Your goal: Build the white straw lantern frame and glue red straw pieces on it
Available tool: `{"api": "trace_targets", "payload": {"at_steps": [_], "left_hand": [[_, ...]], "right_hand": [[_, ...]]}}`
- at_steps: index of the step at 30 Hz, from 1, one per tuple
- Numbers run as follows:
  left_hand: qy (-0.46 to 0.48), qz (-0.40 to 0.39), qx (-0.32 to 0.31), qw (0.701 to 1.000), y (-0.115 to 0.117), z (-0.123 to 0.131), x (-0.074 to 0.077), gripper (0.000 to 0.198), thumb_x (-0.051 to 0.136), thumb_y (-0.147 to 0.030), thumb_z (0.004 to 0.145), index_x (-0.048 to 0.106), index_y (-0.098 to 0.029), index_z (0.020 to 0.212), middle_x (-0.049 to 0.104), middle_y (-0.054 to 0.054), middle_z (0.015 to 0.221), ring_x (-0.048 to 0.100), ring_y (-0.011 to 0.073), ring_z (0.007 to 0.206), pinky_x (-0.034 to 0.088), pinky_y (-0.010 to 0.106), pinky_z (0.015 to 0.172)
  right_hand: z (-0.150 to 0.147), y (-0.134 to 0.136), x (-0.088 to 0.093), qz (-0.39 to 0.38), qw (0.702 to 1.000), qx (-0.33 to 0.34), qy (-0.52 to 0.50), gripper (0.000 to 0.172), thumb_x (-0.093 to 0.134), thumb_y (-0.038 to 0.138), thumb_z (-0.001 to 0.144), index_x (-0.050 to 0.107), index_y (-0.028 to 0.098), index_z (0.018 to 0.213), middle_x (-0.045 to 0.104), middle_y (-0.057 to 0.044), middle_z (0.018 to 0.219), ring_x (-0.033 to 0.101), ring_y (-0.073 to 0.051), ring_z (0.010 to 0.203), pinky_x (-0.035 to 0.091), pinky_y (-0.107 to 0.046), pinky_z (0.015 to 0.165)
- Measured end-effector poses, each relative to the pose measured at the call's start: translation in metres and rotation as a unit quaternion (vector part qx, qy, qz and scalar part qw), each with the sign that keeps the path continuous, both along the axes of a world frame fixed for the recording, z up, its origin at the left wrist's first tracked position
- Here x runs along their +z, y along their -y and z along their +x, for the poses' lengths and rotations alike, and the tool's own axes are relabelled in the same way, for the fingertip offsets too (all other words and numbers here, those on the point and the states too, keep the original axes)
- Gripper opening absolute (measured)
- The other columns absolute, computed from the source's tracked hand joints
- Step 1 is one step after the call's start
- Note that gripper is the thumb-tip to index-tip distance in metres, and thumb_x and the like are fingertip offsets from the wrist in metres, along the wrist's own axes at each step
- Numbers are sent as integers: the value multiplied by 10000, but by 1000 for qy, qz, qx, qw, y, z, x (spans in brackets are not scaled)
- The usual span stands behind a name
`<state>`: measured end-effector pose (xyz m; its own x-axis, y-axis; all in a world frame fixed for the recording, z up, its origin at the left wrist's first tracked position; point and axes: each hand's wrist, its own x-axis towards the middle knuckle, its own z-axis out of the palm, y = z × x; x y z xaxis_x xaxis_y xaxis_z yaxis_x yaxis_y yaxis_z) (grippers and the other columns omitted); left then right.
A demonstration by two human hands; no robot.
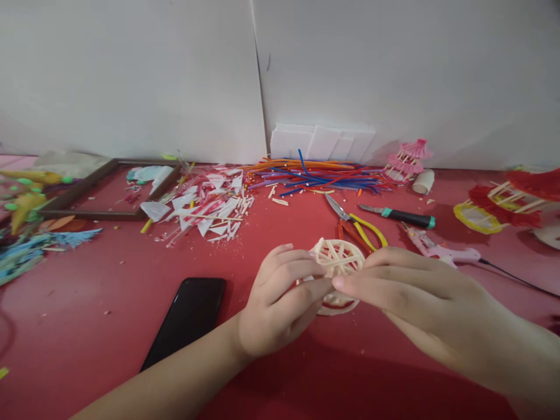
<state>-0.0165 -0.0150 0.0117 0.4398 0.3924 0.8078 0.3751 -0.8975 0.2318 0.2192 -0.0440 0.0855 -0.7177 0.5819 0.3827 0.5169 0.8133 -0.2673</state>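
A small cream-coloured craft [339,256] shows between my hands, above the red table. Its upper part is a round ring crossed by stick-like spokes. Below it a second cream ring [336,308] can be seen, partly covered by my fingers. My left hand [286,297] closes on the craft's left side with bent fingers. From the right, my right hand [415,297] grips it too, its fingertips meeting the left ones at the front. Both thumbs are hidden. Just behind the craft lie pliers [361,224] with yellow and orange handles.
A black phone [186,321] lies left of my left arm. Behind the pliers are a utility knife [398,216] and a pink glue gun [441,248] with a cord. Coloured stems [315,175], scraps [210,201], a brown frame [91,214] and a red tiered craft [516,198] line the back.
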Motion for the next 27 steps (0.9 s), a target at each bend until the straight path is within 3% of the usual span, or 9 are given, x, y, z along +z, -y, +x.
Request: {"api": "trace_targets", "payload": {"at_steps": [7, 10, 13, 21, 27], "left_hand": [[-15, 29, 69, 997, 3, -1, 3, 243, 674, -110, 820, 664, -273, 999, 730, -3, 926, 556, 225, 1080, 317, 432, 1071], [-13, 23, 72, 997, 2, -1, 4, 244, 679, -106, 817, 667, -272, 996, 726, 7, 926, 529, 242, 1102, 322, 446, 1031], [-11, 21, 69, 997, 1, -1, 4, 254, 665, -87, 813, 656, -274, 985, 721, 6, 923, 530, 241, 1106, 357, 438, 991], [-4, 5, 52, 999, -2, -3, 0, 284, 641, -56, 790, 639, -278, 967, 706, 19, 968, 561, 242, 1075, 420, 452, 958], [-36, 64, 50, 996, 0, -5, 5, 276, 676, -125, 814, 698, -315, 1013, 727, -2, 923, 497, 254, 1087, 319, 463, 1034]], "right_hand": [[20, 2, 3, -25, 994, -43, 92, 428, 468, 186, 974, 527, 321, 1376, 648, 2, 1292, 646, -144, 1136, 545, -251, 925], [25, 4, 9, -42, 992, -82, 81, 364, 431, 180, 981, 615, 324, 1260, 676, 10, 1203, 668, -127, 1054, 548, -228, 875], [24, 5, 13, -50, 994, -78, 55, 345, 423, 181, 977, 679, 326, 1155, 697, 7, 1105, 676, -121, 943, 545, -225, 790], [18, 3, 8, 12, 997, -41, 65, 425, 418, 72, 938, 690, 297, 1174, 693, -20, 1094, 625, -153, 988, 508, -317, 928], [13, 2, 9, 25, 997, -34, 67, 365, 406, 76, 960, 692, 255, 1101, 659, -31, 1069, 576, -157, 976, 457, -328, 902]]}}
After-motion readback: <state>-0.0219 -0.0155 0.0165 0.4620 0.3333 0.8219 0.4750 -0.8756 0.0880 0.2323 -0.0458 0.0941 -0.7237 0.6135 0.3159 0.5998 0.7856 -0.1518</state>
